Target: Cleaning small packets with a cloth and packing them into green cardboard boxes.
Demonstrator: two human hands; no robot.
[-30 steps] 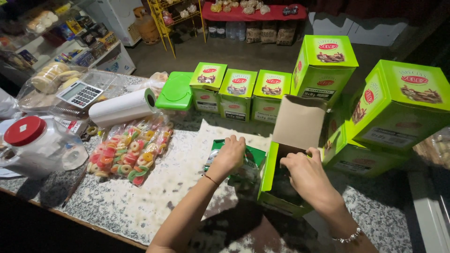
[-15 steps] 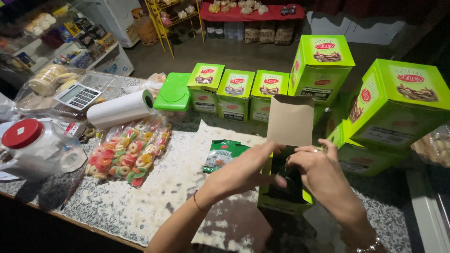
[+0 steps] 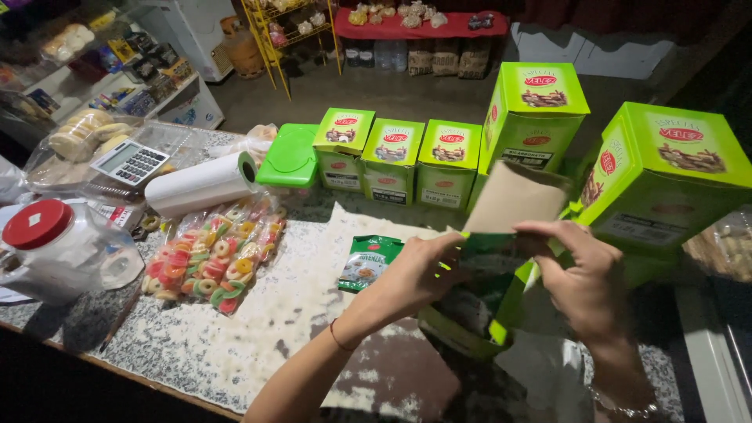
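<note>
Over the granite counter [image 3: 258, 329], left hand [image 3: 415, 274] and right hand [image 3: 583, 278] both pinch a dark green packet [image 3: 486, 270] in the open green box [image 3: 470, 321].

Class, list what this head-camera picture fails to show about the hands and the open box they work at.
- Inside of the open green cardboard box: head view, hidden by the left hand, the right hand and a dark green packet between them.
- Fingertips of both hands: head view, tucked behind the packet and box rim.
- Small green sachet on the speckled stone counter: its contents are sealed inside, unseen.
- Right forearm: cut off by the bottom edge.
</note>
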